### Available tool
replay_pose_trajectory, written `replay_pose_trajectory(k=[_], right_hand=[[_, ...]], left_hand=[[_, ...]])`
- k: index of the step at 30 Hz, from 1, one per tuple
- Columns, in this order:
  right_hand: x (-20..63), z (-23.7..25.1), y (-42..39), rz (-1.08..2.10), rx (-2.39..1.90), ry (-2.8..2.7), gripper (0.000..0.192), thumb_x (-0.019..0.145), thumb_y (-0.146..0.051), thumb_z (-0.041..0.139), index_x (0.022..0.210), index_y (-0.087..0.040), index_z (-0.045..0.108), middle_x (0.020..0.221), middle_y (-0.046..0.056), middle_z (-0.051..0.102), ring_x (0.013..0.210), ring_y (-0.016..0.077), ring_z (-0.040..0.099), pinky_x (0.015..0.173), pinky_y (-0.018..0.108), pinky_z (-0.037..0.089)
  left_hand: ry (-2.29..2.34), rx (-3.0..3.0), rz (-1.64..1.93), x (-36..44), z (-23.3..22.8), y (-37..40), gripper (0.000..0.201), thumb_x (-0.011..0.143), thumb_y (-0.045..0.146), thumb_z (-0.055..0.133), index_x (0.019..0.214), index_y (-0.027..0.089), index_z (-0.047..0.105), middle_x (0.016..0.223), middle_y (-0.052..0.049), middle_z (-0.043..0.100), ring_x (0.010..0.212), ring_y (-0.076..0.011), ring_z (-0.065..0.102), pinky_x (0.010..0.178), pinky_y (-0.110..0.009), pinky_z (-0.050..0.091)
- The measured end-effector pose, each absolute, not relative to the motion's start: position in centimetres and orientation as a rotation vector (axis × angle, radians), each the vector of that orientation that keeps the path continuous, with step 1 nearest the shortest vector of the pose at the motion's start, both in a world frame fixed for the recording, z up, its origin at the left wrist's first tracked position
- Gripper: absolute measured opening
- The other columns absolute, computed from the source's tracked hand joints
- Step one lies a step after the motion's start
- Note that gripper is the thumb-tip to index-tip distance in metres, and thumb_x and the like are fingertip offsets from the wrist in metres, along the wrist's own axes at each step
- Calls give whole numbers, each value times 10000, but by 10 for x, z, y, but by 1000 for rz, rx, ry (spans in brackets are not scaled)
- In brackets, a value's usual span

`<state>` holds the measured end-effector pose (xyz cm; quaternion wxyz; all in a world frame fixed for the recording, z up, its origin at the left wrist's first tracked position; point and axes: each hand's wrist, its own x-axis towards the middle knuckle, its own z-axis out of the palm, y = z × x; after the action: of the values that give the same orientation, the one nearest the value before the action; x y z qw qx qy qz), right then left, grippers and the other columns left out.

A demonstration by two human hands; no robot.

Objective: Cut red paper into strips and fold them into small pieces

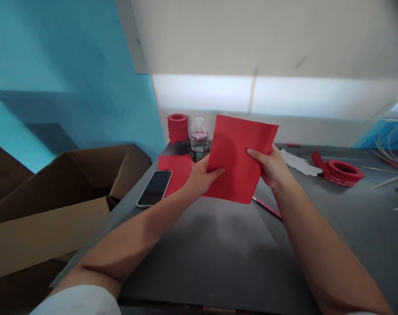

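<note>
We're holding up a red rectangular paper sheet (234, 142).
Left hand (200, 177), right hand (273, 167) pinching its sides; next move likely needs steadiness.

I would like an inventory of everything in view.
held paper: one or more, red, centre
table: one, grey, below
phone: one, dark screen, table's left
loose paper: one or more, red, by phone
bottle: one, clear, behind held paper
tall roll: one, red, left of bottle
dark item: one, black, beside bottle
low roll: one, red, table's right
glove: one, white, beside low roll
slim tool: one, pink, in front of glove
strands: several, pale, far right
box: one, brown, left of table
walls: two, blue and white, background
left hand, right hand: two, bare, on held paper
</note>
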<state>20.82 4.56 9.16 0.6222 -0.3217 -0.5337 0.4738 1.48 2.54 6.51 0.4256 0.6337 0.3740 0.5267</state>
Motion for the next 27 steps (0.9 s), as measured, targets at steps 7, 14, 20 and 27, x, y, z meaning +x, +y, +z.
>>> replay_pose_trajectory(k=[7, 14, 20, 27], right_hand=[[209, 92, 47, 1118, -745, -1201, 445, 600, -293, 795, 998, -253, 599, 1104, 45, 658, 1030, 279, 602, 913, 468, 489], [209, 90, 48, 1093, -763, -1192, 459, 590, -311, 799, 1001, -239, 607, 1107, 51, 658, 1009, 268, 609, 897, 443, 499], [211, 87, 50, 1095, -791, -1188, 469, 607, -306, 793, 1035, -241, 615, 1116, 55, 660, 1023, 272, 612, 920, 459, 485], [212, 83, 53, 1109, -754, -1215, 418, 635, -305, 777, 1017, -236, 621, 1128, 60, 656, 1031, 274, 611, 920, 459, 489]], left_hand=[[921, 1540, 1293, 17, 69, 21, 360, 758, 237, 662, 1100, 183, 564, 1112, -69, 649, 995, -226, 620, 830, -359, 515], [939, 1535, 1273, 17, 67, 23, 368, 761, 260, 667, 1106, 188, 561, 1120, -75, 642, 983, -227, 621, 825, -363, 513], [911, 1526, 1293, 16, 64, 26, 352, 759, 267, 675, 1083, 180, 569, 1102, -77, 650, 975, -226, 624, 838, -372, 505], [956, 1529, 1298, 16, 66, 24, 337, 755, 262, 678, 1070, 181, 586, 1094, -75, 655, 972, -229, 625, 839, -374, 506]])
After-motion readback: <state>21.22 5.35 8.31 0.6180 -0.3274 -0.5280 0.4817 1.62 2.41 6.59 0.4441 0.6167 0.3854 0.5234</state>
